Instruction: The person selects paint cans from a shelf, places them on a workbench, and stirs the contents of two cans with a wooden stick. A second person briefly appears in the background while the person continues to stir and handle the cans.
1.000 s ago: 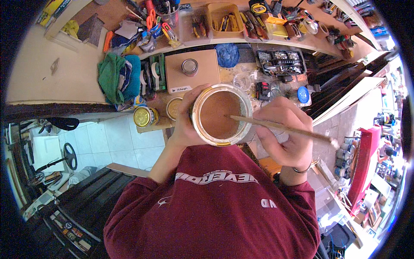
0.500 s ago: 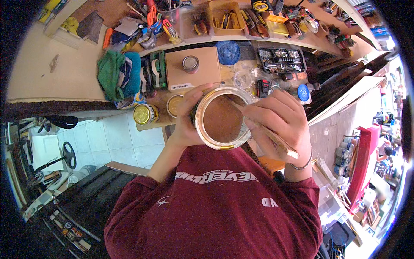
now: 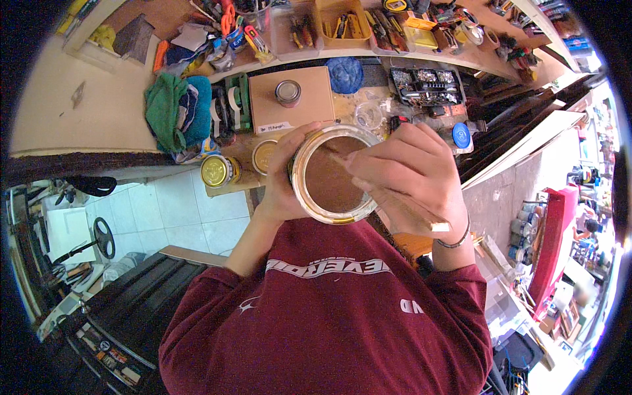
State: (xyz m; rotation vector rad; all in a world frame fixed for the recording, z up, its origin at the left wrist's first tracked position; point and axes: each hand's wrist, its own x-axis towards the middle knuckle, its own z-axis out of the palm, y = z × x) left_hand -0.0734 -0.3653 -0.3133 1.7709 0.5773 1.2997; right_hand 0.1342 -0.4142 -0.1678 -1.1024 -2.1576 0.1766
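Fingers of my left hand (image 3: 280,181) wrap round the side of the open round metal tin of brown liquid (image 3: 332,174), thumb over the near rim, holding it up in front of my chest above the edge of the cluttered wooden workbench (image 3: 118,112). My right hand (image 3: 411,178) has its fingers pinched shut on a pale flat wooden stir stick (image 3: 395,197), whose far end dips into the brown surface while the blunt near end pokes out past my wrist.

I judge this to be the stirring step: the stick is in the liquid and the tin is steadied off the bench. Going on calls for small circles from the right wrist, with the left grip firm and the tin level so nothing slops over the rim.

Both forearms rise from the maroon sweatshirt (image 3: 329,316), elbows tucked, left wrist bent inward, right hand arched over the tin's right edge. Two small gold-lidded tins (image 3: 217,171) sit on the bench just left of it.
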